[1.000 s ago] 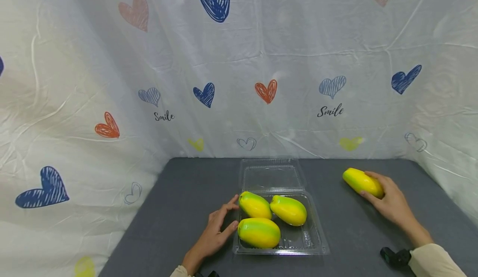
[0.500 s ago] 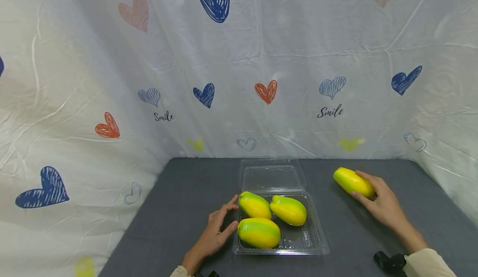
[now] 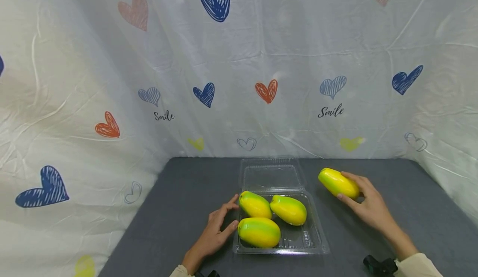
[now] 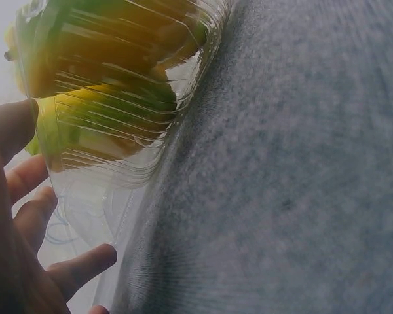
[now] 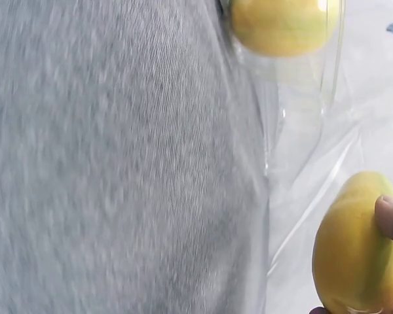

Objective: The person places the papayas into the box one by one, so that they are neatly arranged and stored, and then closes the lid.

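Note:
My right hand (image 3: 371, 208) grips a yellow-green papaya (image 3: 337, 183), thumb on the near side and fingers over the far side. In the right wrist view, this papaya (image 5: 357, 248) is off the table, right of the clear plastic clamshell box (image 3: 317, 235). Inside the box lie three more: a back-left papaya (image 3: 255, 205), a back-right papaya (image 3: 289, 210) and a front papaya (image 3: 259, 233). My left hand (image 3: 214, 231) is at the box's left wall with its fingers spread. The left wrist view shows fingertips (image 4: 36, 170) against the clear wall.
The box's hinged lid (image 3: 272, 175) lies folded back behind it. A dark grey cloth covers the table (image 3: 186, 190). A white curtain (image 3: 239, 61) printed with hearts hangs around the back and sides.
My right hand has carried the papaya leftward, closer to the box. The left hand, the box and the three papayas inside it have stayed in place.

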`<state>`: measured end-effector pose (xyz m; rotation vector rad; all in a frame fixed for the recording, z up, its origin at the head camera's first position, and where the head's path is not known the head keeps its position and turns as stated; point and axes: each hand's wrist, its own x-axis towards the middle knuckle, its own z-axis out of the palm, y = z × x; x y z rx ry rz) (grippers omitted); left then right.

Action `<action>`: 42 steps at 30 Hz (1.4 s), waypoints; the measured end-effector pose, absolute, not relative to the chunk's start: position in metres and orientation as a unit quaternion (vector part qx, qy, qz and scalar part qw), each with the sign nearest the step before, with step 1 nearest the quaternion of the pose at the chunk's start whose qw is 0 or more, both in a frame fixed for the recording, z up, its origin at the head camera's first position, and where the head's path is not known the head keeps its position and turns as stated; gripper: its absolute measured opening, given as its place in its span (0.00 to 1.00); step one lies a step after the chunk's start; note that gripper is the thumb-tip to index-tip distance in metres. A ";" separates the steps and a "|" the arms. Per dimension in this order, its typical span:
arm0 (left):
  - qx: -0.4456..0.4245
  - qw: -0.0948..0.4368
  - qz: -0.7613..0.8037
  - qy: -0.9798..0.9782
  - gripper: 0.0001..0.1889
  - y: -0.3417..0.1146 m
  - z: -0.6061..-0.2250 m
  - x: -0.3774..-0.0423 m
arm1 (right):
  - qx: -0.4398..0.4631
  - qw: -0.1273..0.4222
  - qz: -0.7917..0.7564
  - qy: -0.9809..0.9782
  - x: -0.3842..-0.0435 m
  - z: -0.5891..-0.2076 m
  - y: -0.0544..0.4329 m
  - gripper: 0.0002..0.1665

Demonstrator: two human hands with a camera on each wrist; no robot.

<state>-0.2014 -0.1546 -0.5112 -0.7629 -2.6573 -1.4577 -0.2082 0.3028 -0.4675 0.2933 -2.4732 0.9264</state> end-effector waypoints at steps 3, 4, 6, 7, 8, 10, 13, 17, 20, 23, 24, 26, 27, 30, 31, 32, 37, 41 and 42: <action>-0.243 0.007 -0.466 -0.851 0.19 -0.155 -0.512 -0.201 | 0.110 0.236 0.340 -0.904 -0.206 -0.467 0.296 0.40; -0.244 0.006 -0.466 -0.851 0.19 -0.155 -0.512 -0.201 | 0.112 0.235 0.341 -0.903 -0.205 -0.466 0.295 0.40; -0.245 0.007 -0.466 -0.850 0.19 -0.155 -0.512 -0.201 | 0.115 0.232 0.344 -0.903 -0.204 -0.466 0.291 0.40; -0.245 0.007 -0.466 -0.850 0.19 -0.155 -0.512 -0.201 | 0.117 0.230 0.344 -0.903 -0.204 -0.465 0.290 0.40; -0.245 0.007 -0.467 -0.850 0.19 -0.154 -0.512 -0.201 | 0.120 0.229 0.346 -0.902 -0.204 -0.465 0.288 0.40; -0.245 0.005 -0.470 -0.848 0.19 -0.154 -0.512 -0.201 | 0.125 0.227 0.346 -0.902 -0.203 -0.464 0.285 0.39; -0.244 0.003 -0.473 -0.846 0.19 -0.154 -0.511 -0.201 | 0.135 0.223 0.350 -0.900 -0.202 -0.463 0.280 0.39; -0.244 0.003 -0.472 -0.847 0.19 -0.154 -0.511 -0.201 | 0.149 0.216 0.356 -0.897 -0.198 -0.459 0.272 0.40; -0.245 0.008 -0.469 -0.849 0.19 -0.154 -0.511 -0.201 | 0.159 0.209 0.359 -0.896 -0.195 -0.457 0.265 0.40; -0.247 0.013 -0.465 -0.850 0.19 -0.154 -0.511 -0.202 | 0.172 0.207 0.359 -0.894 -0.192 -0.455 0.259 0.41; -0.248 0.014 -0.464 -0.850 0.19 -0.154 -0.511 -0.202 | 0.176 0.206 0.358 -0.893 -0.192 -0.455 0.257 0.42; -0.250 0.016 -0.462 -0.851 0.19 -0.155 -0.512 -0.202 | 0.185 0.207 0.355 -0.893 -0.191 -0.454 0.254 0.44; -0.250 0.016 -0.462 -0.851 0.20 -0.155 -0.512 -0.202 | 0.189 0.208 0.354 -0.892 -0.191 -0.454 0.253 0.45; -0.251 0.019 -0.460 -0.851 0.20 -0.155 -0.512 -0.202 | 0.199 0.208 0.355 -0.890 -0.190 -0.452 0.248 0.45; -0.252 0.020 -0.459 -0.852 0.20 -0.155 -0.513 -0.202 | 0.202 0.207 0.358 -0.888 -0.190 -0.451 0.247 0.44; -0.251 0.020 -0.459 -0.852 0.20 -0.155 -0.513 -0.202 | 0.206 0.205 0.360 -0.886 -0.189 -0.451 0.245 0.44; -0.250 0.018 -0.461 -0.851 0.20 -0.155 -0.514 -0.203 | 0.230 0.193 0.379 -0.875 -0.182 -0.450 0.235 0.42; -0.254 0.023 -0.457 -0.852 0.20 -0.155 -0.514 -0.203 | 0.262 0.184 0.398 -0.860 -0.175 -0.449 0.225 0.41; -0.255 0.025 -0.454 -0.853 0.20 -0.155 -0.514 -0.203 | 0.271 0.180 0.402 -0.856 -0.173 -0.449 0.222 0.41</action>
